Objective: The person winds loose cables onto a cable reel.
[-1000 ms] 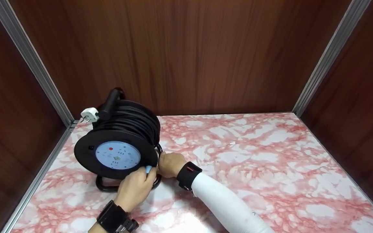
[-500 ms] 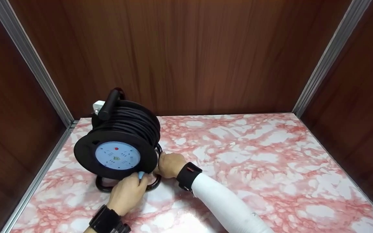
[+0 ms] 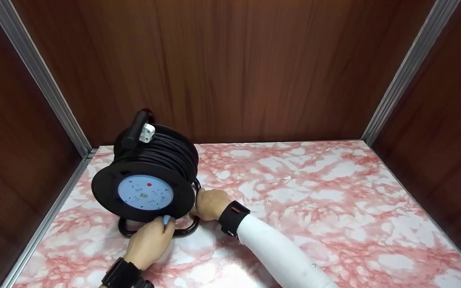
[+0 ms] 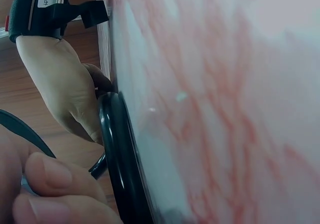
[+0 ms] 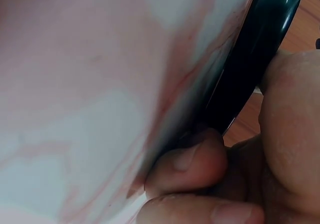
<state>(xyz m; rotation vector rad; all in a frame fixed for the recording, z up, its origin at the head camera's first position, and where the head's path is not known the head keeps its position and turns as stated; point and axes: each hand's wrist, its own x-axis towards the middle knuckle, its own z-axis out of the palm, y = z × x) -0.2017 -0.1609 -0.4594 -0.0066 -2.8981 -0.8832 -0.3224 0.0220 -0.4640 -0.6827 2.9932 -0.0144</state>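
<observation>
A black cable reel (image 3: 165, 158) stands at the left of the table, wound with black cable. Its front disc has a light blue socket panel (image 3: 145, 193) with a red button. My left hand (image 3: 150, 242) pinches a light blue knob (image 3: 167, 219) at the disc's lower edge; its curled fingers (image 4: 55, 181) show in the left wrist view. Low on the reel's right side, my right hand (image 3: 212, 205) grips the black tubular stand (image 5: 252, 58), with fingers curled round the tube. A white plug (image 3: 147, 133) lies on the wound cable beside the reel's carrying handle (image 3: 135, 129).
The table (image 3: 314, 208) has a red and white marbled top. Brown wood-grain panels (image 3: 234, 72) enclose it at the back and both sides, with metal posts (image 3: 410, 72) at the corners.
The reel has turned clockwise. My left hand has moved left and slightly down with the knob, while the plug has come over from behind the handle to its right. My right hand stays put.
</observation>
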